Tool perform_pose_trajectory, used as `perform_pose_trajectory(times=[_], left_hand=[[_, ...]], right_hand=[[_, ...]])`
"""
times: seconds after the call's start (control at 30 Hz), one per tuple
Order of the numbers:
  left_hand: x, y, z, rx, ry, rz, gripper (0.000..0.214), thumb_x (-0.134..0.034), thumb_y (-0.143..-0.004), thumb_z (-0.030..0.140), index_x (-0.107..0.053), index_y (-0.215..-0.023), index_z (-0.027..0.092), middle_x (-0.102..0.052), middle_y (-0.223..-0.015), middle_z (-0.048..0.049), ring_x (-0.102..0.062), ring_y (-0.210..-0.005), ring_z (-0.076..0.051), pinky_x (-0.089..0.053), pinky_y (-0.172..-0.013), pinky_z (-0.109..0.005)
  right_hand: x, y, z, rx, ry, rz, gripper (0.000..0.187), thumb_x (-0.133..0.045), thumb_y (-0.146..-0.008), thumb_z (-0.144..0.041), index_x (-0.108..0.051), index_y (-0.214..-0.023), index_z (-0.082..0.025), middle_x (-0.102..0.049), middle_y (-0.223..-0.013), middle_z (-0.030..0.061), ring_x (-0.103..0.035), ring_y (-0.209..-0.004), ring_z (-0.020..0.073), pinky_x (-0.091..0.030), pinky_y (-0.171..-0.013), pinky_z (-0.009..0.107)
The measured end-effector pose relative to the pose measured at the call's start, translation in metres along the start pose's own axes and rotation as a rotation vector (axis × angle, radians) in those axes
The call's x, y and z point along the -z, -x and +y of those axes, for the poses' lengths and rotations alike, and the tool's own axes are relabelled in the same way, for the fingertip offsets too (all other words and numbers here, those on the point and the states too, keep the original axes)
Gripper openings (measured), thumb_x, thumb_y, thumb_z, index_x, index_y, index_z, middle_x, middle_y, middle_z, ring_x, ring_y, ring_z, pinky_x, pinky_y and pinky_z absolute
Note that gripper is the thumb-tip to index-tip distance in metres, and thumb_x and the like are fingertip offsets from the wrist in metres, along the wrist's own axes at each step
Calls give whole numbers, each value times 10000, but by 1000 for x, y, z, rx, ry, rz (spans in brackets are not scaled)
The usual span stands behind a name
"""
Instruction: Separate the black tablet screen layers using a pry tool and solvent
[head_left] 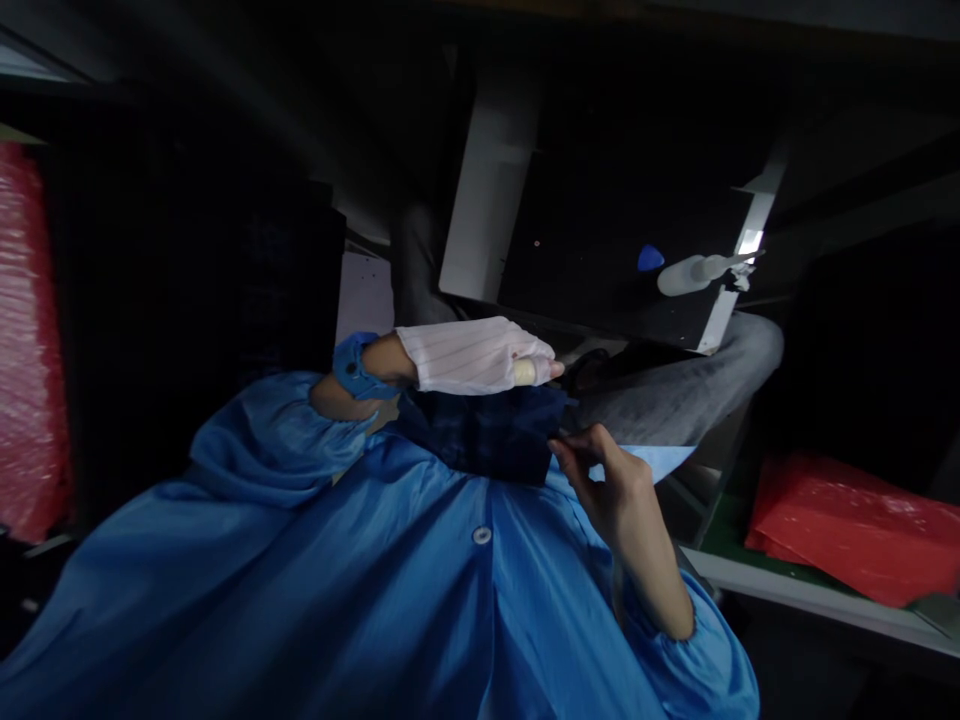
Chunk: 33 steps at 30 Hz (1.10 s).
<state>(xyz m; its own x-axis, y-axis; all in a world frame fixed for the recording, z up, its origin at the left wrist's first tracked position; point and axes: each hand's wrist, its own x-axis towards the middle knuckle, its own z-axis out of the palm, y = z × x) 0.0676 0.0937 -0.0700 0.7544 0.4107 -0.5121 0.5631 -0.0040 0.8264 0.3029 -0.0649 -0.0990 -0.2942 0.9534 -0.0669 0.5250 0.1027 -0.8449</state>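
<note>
My left hand (480,355) wears a white pinstriped glove, with a pale yellow wrap on one finger and a blue strap (360,367) at the wrist. Its fingers close over the upper edge of a dark, glossy sheet-like piece (487,430) in my lap. At the right edge of this piece, my bare right hand (611,475) pinches with thumb and forefinger. The piece lies against my blue smock, and the dim light hides its details.
In front of my knees stands a black-topped surface (585,240) with pale edges. A white nozzle bottle (684,276) and a small blue piece (649,258) are on it. Red bags (855,520) lie on a green shelf at right; red bubble wrap (30,340) hangs at left.
</note>
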Motion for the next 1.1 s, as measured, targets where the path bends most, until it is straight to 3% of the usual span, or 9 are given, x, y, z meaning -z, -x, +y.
perform_pose_trajectory(times=[0.4,0.57,0.9,1.1], left_hand=[[0,-4,-1,31,0,5,444,-420,-1038,504,-439,-684,237,-434,-599,31,-406,-579,-133,-361,-704,-346],[-1,-4,-3,71,9,-1,447,-434,-1067,497,-509,-725,219,-541,-695,11,-465,-620,-131,-364,-691,-335],[-1,-3,-4,102,35,5,397,-450,-1027,470,-459,-715,224,-477,-651,29,-389,-580,-122,-335,-662,-351],[-1,-3,-5,95,31,-3,390,-448,-1055,406,-437,-713,220,-476,-666,23,-391,-597,-120,-312,-667,-355]], right_hand=[[-4,6,6,-16,-1,-21,302,-568,-1225,-437,-620,-993,-250,-789,-799,10,-766,-621,161,-548,-591,227],[-6,9,7,-12,-5,-18,303,-549,-1232,-427,-603,-993,-249,-771,-780,1,-748,-598,154,-546,-591,230],[-7,13,9,-58,6,-74,383,-504,-1236,-498,-610,-961,-252,-750,-739,14,-748,-598,179,-537,-578,263],[-10,15,10,-44,-2,-46,330,-544,-1230,-454,-590,-969,-256,-748,-754,-3,-722,-582,159,-515,-570,242]])
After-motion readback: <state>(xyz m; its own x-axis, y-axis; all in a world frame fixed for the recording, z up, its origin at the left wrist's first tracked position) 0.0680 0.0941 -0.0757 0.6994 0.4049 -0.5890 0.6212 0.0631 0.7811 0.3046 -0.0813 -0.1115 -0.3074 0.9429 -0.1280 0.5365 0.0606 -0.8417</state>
